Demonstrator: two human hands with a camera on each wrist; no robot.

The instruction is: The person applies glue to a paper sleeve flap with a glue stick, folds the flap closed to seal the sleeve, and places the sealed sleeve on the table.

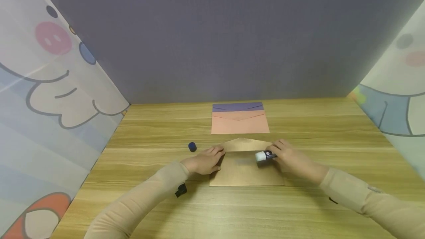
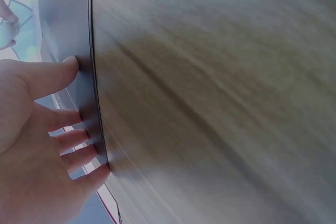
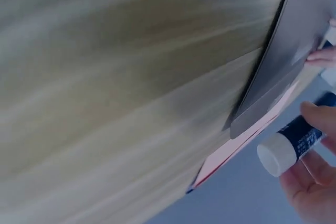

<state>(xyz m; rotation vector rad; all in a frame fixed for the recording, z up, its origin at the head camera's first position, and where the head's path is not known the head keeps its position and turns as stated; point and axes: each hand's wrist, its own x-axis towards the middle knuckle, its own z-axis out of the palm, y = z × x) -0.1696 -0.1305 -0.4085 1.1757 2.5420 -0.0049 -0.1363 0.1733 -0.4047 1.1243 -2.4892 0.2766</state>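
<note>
A gold-brown envelope (image 1: 245,174) lies on the table with its flap (image 1: 244,145) raised at the far side. My left hand (image 1: 207,160) rests on its left edge, the fingers nearly straight and the thumb on the near part. In the left wrist view, that hand (image 2: 44,129) touches the envelope (image 2: 65,19) along its side. Over the envelope's right part, my right hand (image 1: 292,159) grips a glue stick (image 1: 265,155), dark with a white end. The right wrist view shows the glue stick (image 3: 299,137) between thumb and fingers. A small dark blue cap (image 1: 192,146) stands left of the envelope.
Beyond the envelope, a pink envelope (image 1: 239,125) overlaps a purple one (image 1: 237,106). The wooden table (image 1: 159,121) ends at a grey panel (image 1: 212,40) behind. Cartoon-printed sheets (image 1: 56,84) stand at both sides. A dark object (image 1: 180,190) shows beside the left sleeve.
</note>
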